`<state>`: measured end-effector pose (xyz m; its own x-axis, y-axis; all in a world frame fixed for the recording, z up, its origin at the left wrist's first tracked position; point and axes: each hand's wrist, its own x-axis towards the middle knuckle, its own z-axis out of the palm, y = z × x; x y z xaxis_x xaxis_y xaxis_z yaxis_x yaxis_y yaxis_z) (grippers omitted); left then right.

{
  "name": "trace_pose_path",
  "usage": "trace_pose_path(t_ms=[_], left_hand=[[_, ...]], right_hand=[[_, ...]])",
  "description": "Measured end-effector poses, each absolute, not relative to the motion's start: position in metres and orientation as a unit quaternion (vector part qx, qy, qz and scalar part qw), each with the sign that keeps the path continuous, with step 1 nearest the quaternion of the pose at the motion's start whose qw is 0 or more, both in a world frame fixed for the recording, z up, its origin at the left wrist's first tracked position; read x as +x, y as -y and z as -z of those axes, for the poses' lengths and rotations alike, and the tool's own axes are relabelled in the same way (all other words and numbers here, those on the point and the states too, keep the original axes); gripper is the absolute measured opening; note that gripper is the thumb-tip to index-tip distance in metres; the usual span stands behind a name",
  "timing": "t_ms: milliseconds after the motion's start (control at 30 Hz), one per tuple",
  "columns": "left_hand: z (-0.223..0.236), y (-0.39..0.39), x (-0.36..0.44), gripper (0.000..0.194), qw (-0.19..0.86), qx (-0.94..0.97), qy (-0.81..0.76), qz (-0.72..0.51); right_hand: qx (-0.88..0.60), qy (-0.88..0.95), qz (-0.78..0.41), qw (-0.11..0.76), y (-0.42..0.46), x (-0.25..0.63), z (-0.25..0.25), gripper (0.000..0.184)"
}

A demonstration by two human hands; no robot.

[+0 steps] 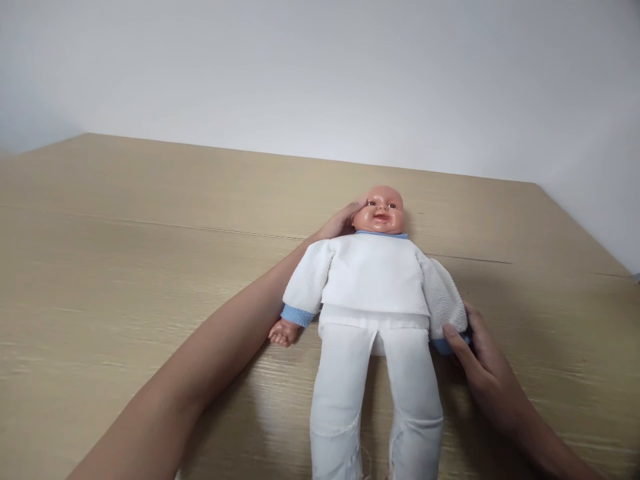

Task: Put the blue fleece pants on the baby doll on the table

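Observation:
A baby doll (375, 280) lies on its back on the wooden table (125, 220), head away from me. It wears a white top with blue cuffs and white trousers. My left hand (340, 223) rests against the side of the doll's head (383, 208), fingers stretched along it. My right hand (475, 360) is closed around the blue cuff at the end of the doll's sleeve on the right. The doll's other small hand (283, 331) lies bare next to my left forearm.
A plain pale wall (320, 73) rises behind the table's far edge. The table's right edge runs diagonally at the far right.

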<state>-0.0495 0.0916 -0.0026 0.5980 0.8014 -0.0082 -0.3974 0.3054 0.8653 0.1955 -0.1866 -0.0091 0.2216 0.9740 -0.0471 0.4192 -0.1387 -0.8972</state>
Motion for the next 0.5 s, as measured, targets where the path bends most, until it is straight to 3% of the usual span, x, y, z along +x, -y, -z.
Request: trace_pose_path(t_ms=[500], left_hand=[[-0.004, -0.084, -0.054, 0.064, 0.805, 0.454, -0.217, -0.314]], right_hand=[[-0.637, 0.572, -0.297, 0.423, 0.173, 0.195, 0.013, 0.066]])
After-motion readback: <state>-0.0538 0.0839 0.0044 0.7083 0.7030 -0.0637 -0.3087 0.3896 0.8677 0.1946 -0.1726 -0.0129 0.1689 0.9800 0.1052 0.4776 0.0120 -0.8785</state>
